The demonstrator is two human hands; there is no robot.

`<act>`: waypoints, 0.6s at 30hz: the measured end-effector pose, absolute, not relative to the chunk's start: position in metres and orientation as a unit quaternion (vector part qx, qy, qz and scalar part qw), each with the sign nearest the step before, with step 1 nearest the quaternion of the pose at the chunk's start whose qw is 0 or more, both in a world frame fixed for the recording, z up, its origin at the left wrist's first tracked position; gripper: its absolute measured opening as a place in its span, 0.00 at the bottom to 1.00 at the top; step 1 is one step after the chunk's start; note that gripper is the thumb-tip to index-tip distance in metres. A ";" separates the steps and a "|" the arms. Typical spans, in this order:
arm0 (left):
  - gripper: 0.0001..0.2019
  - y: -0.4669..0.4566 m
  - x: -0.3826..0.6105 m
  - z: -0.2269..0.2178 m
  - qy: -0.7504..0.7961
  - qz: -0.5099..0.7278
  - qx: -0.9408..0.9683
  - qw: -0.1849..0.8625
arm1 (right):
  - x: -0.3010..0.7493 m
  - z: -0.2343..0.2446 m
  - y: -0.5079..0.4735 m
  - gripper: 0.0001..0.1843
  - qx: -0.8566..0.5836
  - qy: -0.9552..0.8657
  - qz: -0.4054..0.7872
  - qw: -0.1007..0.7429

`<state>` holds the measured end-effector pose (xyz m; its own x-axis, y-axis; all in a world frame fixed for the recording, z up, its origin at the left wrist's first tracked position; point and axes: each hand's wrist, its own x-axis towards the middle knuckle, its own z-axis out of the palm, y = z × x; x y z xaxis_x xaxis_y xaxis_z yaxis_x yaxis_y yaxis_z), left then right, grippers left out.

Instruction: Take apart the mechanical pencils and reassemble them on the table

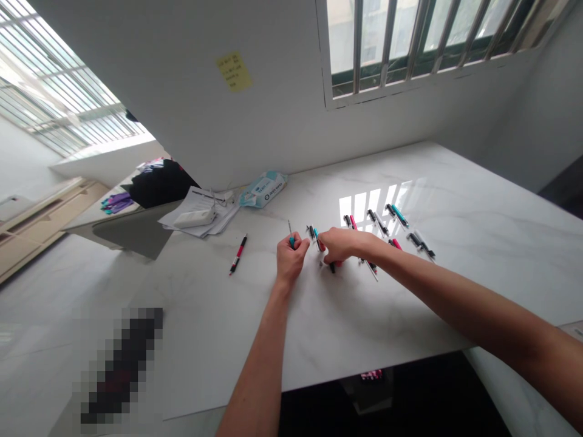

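My left hand (290,260) is closed in a fist around a teal pen barrel (292,242); a thin grey rod points up from it. To its right, my right hand (339,244) reaches down at the table with thumb and index finger apart. Under and beside these fingers lie pen parts: a teal barrel (316,233), a black piece (311,232) and another black piece (332,267). The palm hides part of this group, so I cannot tell what the fingertips touch. Left of both hands lies an assembled red and black pen (238,255).
More pen parts lie in small groups to the right, among them a teal barrel (399,215) and a red barrel (395,244). A pack of wipes (264,189), papers (218,226) and a white box (195,218) sit near the wall. A yellow note (234,71) is stuck above.
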<state>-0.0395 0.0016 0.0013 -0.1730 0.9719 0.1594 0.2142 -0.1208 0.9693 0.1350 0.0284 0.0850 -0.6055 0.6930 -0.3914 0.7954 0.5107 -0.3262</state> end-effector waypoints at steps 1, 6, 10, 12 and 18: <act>0.23 0.002 -0.040 0.001 0.556 0.526 0.533 0.360 | 0.135 0.085 0.029 0.19 0.432 0.862 -0.243 0.108; 0.22 0.002 -0.040 0.001 0.553 0.531 0.534 0.355 | 0.136 0.080 0.030 0.23 0.416 0.881 -0.213 0.071; 0.22 0.001 -0.041 0.002 0.560 0.529 0.535 0.345 | 0.131 0.073 0.029 0.23 0.390 0.896 -0.207 0.039; 0.22 0.001 -0.041 0.002 0.563 0.530 0.534 0.342 | 0.128 0.070 0.028 0.20 0.384 0.901 -0.199 0.035; 0.22 0.001 -0.041 0.004 0.563 0.538 0.527 0.341 | 0.125 0.064 0.028 0.15 0.376 0.906 -0.191 0.034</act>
<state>-0.0407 0.0010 0.0039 -0.2127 0.9599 0.1828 0.2275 -0.1333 0.9646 0.1249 0.0282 0.0642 -0.7150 0.6682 -0.2054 0.6943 0.6445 -0.3202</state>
